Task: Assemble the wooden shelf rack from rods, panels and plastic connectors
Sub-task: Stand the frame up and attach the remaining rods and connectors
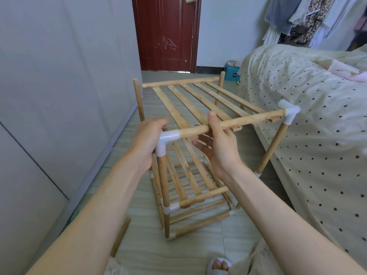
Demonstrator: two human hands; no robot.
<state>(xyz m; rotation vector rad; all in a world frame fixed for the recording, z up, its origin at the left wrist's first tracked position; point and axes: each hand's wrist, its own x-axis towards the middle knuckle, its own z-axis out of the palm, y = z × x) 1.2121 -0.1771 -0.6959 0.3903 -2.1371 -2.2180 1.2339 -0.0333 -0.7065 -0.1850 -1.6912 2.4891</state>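
A loose rod lies on the tiled floor at lower left. The shelf rack stands on the floor beside the bed. The left hand grips the near-left white connector atop an upright. The right hand holds the front rod of the top slatted panel, thumb above, fingers curled beneath. The near-right connector caps its upright. The far uprights carry no connectors.
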